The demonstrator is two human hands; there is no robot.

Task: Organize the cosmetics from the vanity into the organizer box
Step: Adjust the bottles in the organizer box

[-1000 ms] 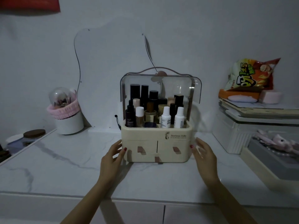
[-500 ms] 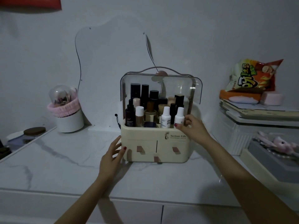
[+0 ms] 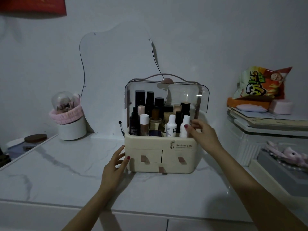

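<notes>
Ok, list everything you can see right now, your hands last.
organizer box: one, cream, three drawers, centre of vanity, clear lid raised
bottles: a dozen or more, black, white, amber, upright in box top
vanity top: one, white marble
mirror: one, wavy-edged, against wall behind box
brush holder: one, white, clear dome, pink headband around it, far left
jar: one, dark lid, left edge
snack bag: one, orange, right shelf
storage bins: white, right
left hand: open, at box's left side
right hand: fingers at the right front white bottle
</notes>
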